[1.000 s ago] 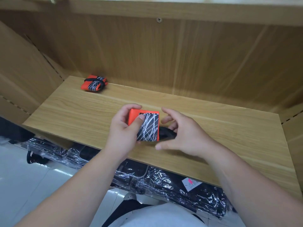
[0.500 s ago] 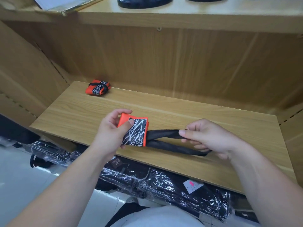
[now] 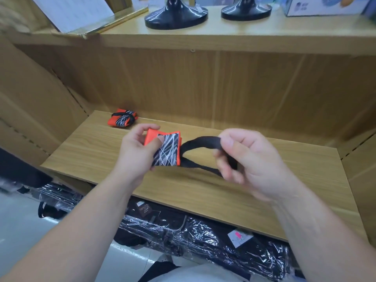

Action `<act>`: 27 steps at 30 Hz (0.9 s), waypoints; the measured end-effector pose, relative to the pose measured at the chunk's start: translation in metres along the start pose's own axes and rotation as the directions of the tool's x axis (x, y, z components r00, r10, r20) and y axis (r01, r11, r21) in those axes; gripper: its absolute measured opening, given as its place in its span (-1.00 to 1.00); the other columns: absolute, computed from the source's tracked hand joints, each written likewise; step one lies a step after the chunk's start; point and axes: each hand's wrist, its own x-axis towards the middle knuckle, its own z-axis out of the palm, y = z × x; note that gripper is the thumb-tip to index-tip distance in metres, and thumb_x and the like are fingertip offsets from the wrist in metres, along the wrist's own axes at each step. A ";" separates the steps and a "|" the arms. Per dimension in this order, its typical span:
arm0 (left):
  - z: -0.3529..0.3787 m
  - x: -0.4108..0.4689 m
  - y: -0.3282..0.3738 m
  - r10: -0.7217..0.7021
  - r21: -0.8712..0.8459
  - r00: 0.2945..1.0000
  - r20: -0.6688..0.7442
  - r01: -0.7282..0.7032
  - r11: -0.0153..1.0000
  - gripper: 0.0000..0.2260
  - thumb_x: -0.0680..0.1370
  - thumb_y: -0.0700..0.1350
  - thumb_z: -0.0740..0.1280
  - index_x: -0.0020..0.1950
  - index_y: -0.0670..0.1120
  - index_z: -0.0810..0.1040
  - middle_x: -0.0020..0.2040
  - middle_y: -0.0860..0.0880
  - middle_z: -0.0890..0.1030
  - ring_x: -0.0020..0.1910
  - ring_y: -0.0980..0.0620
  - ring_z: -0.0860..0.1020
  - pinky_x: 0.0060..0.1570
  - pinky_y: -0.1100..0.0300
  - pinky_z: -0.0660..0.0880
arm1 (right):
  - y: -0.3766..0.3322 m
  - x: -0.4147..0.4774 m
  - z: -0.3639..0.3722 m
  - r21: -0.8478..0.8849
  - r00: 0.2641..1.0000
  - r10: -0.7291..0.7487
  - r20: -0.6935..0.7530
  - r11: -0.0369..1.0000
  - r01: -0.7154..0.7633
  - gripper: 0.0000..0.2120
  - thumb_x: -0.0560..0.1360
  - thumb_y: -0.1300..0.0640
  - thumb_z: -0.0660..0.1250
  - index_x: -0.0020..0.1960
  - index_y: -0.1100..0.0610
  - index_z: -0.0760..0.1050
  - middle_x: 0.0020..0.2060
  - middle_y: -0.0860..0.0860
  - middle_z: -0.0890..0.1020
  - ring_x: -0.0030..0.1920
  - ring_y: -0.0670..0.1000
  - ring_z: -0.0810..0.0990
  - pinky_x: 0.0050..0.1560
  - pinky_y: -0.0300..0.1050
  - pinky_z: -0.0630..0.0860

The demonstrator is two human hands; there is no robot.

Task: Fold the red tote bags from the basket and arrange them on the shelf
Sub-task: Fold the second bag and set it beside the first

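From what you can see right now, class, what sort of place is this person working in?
Probably a shop or its stockroom: wooden display shelving, plastic-wrapped black goods with a tag lying beneath it, and black stand bases and a printed box on the upper shelf.

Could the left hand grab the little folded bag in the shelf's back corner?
Probably not yet: the left hand grips another folded tote bag. Nothing blocks the way to the corner bag.

Folded bag (image 3: 167,150) raised higher, right hand (image 3: 254,161) drawn nearer, strap (image 3: 200,140) opened into loop
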 end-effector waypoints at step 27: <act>0.016 -0.017 -0.003 0.047 -0.042 0.987 -0.151 -0.054 0.998 -0.79 0.55 -0.27 0.39 0.10 0.00 0.64 -0.04 -0.11 0.67 -0.16 -0.12 0.68 -0.35 0.08 0.62 | 0.023 0.008 -0.017 0.046 0.918 0.387 -0.084 0.922 -0.384 -0.56 0.40 -0.11 0.37 -0.02 0.28 0.57 -0.39 0.09 0.60 -0.56 -0.10 0.36 -0.51 -0.26 0.21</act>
